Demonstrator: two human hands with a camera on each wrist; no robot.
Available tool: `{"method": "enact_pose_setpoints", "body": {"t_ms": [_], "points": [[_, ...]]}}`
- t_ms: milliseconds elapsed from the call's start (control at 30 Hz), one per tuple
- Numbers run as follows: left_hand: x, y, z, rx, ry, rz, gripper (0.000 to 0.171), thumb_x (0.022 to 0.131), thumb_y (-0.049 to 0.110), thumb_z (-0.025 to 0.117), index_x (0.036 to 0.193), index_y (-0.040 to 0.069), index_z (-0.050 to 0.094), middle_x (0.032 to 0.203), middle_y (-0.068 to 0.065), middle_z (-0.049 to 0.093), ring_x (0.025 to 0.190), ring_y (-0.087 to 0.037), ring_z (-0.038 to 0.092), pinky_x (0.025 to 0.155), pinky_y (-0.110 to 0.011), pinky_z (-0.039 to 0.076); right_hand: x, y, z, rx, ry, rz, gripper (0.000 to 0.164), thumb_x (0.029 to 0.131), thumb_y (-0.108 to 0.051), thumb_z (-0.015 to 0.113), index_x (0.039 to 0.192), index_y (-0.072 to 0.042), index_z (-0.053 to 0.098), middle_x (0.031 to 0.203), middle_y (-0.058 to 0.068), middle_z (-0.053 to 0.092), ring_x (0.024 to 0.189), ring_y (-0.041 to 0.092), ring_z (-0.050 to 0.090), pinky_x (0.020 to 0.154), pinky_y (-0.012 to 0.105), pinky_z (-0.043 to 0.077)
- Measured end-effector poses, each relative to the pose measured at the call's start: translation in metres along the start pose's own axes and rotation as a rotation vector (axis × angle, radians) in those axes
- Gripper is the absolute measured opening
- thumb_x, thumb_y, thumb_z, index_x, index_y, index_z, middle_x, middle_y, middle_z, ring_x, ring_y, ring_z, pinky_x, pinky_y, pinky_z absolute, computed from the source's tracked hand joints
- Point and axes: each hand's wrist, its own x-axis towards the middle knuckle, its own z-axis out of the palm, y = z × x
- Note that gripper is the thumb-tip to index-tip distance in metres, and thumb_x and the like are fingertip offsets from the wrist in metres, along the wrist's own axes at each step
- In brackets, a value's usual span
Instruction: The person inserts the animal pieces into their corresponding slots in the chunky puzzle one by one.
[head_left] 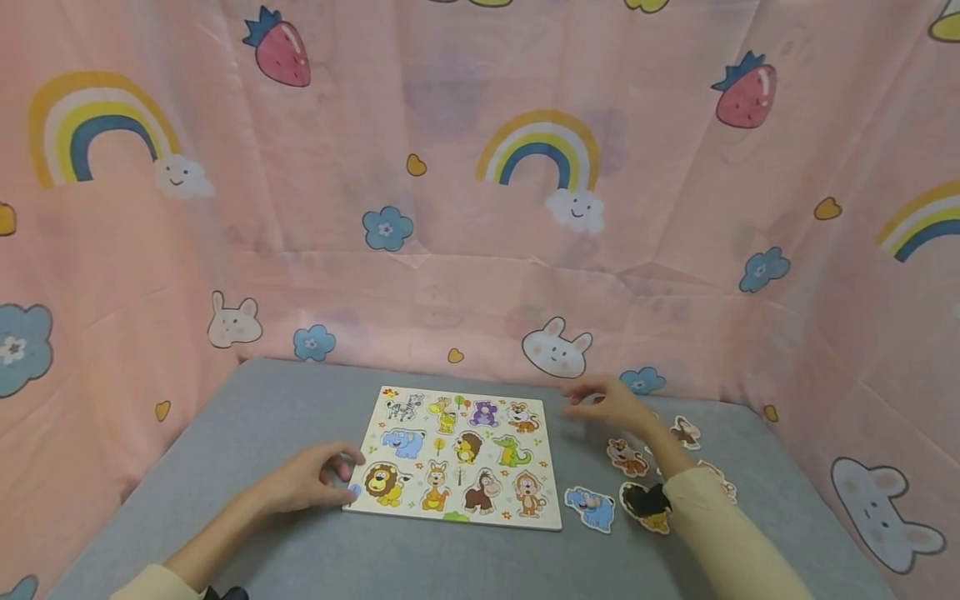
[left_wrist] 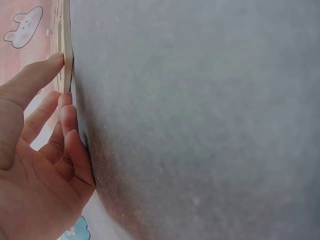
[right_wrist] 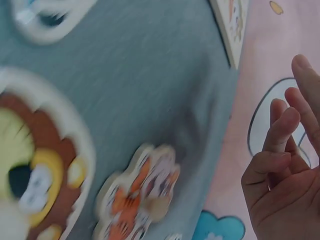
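Observation:
A pale puzzle board (head_left: 468, 459) printed with several cartoon animals lies on the grey table. At its front left corner my left hand (head_left: 318, 477) holds the edge; in the left wrist view the thumb (left_wrist: 42, 72) lies on the board's edge and the other fingertips meet its corner. Beyond the back right corner, my right hand (head_left: 609, 404) hovers over the table with loosely bent fingers, holding nothing; the right wrist view shows the hand (right_wrist: 285, 185) empty. Nearest to it are a tiger piece (head_left: 627, 458) with a knob (right_wrist: 157, 208) and a lion piece (right_wrist: 62, 185).
An elephant piece (head_left: 591, 510) lies just right of the board. A brown animal piece (head_left: 685, 432) and other loose pieces lie around the right forearm, partly hidden by it. A pink patterned cloth (head_left: 465, 283) hangs around the back and sides of the grey table (head_left: 288, 408).

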Motion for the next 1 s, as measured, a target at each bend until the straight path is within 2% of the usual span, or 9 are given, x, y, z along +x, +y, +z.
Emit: {"method": "enact_pose_setpoints", "body": {"t_ms": [167, 233, 400, 567, 667, 900, 1000], "points": [[0.000, 0.000, 0.000, -0.001, -0.002, 0.000, 0.043, 0.083, 0.015, 0.085, 0.118, 0.006, 0.063, 0.091, -0.004, 0.057, 0.070, -0.019, 0.051, 0.060, -0.028, 0.040, -0.016, 0.003, -0.007, 0.006, 0.003, 0.000, 0.033, 0.089, -0.011, 0.080, 0.116, 0.006, 0.071, 0.106, 0.017, 0.070, 0.096, 0.028, 0.063, 0.081, 0.046, 0.050], [0.000, 0.001, 0.000, -0.007, -0.002, -0.002, 0.044, 0.082, 0.015, 0.085, 0.119, 0.006, 0.063, 0.091, -0.004, 0.057, 0.070, -0.019, 0.051, 0.060, -0.028, 0.040, -0.022, 0.004, -0.009, -0.002, 0.007, 0.013, 0.034, 0.089, -0.012, 0.080, 0.117, 0.006, 0.070, 0.106, 0.018, 0.069, 0.096, 0.027, 0.063, 0.081, 0.042, 0.050], [-0.001, 0.001, 0.000, -0.009, -0.001, -0.003, 0.044, 0.083, 0.015, 0.085, 0.119, 0.005, 0.063, 0.092, -0.004, 0.057, 0.071, -0.020, 0.052, 0.061, -0.028, 0.041, -0.036, 0.009, -0.015, -0.019, 0.024, 0.019, 0.036, 0.090, -0.015, 0.080, 0.118, 0.005, 0.070, 0.099, 0.009, 0.069, 0.092, 0.025, 0.062, 0.073, 0.033, 0.052], [-0.002, 0.002, 0.000, -0.004, -0.003, -0.002, 0.043, 0.083, 0.016, 0.085, 0.119, 0.006, 0.063, 0.092, -0.004, 0.057, 0.071, -0.020, 0.052, 0.061, -0.028, 0.041, -0.052, 0.013, -0.019, -0.024, 0.048, 0.046, 0.041, 0.091, -0.018, 0.079, 0.122, 0.005, 0.067, 0.099, 0.006, 0.068, 0.091, 0.029, 0.061, 0.070, 0.033, 0.051], [-0.002, 0.002, 0.000, -0.001, -0.004, -0.002, 0.043, 0.083, 0.016, 0.085, 0.119, 0.006, 0.063, 0.092, -0.004, 0.057, 0.072, -0.020, 0.053, 0.062, -0.028, 0.041, -0.062, 0.015, -0.022, -0.033, 0.057, 0.061, 0.043, 0.091, -0.020, 0.079, 0.125, 0.005, 0.066, 0.102, 0.008, 0.068, 0.093, 0.029, 0.061, 0.071, 0.033, 0.051], [-0.001, 0.001, 0.000, 0.000, -0.004, -0.006, 0.043, 0.083, 0.016, 0.085, 0.119, 0.006, 0.063, 0.091, -0.004, 0.057, 0.072, -0.020, 0.053, 0.061, -0.028, 0.041, -0.077, 0.022, -0.024, -0.066, 0.057, 0.013, 0.043, 0.090, -0.016, 0.079, 0.125, 0.006, 0.065, 0.110, 0.017, 0.068, 0.101, 0.035, 0.062, 0.081, 0.042, 0.052], [-0.001, 0.001, 0.000, 0.002, -0.002, 0.001, 0.043, 0.083, 0.015, 0.085, 0.119, 0.006, 0.063, 0.091, -0.004, 0.057, 0.071, -0.019, 0.052, 0.061, -0.028, 0.041, -0.083, 0.024, -0.024, -0.092, 0.049, 0.041, 0.043, 0.092, -0.020, 0.079, 0.125, 0.005, 0.066, 0.110, 0.015, 0.068, 0.102, 0.034, 0.062, 0.082, 0.041, 0.052]]}}
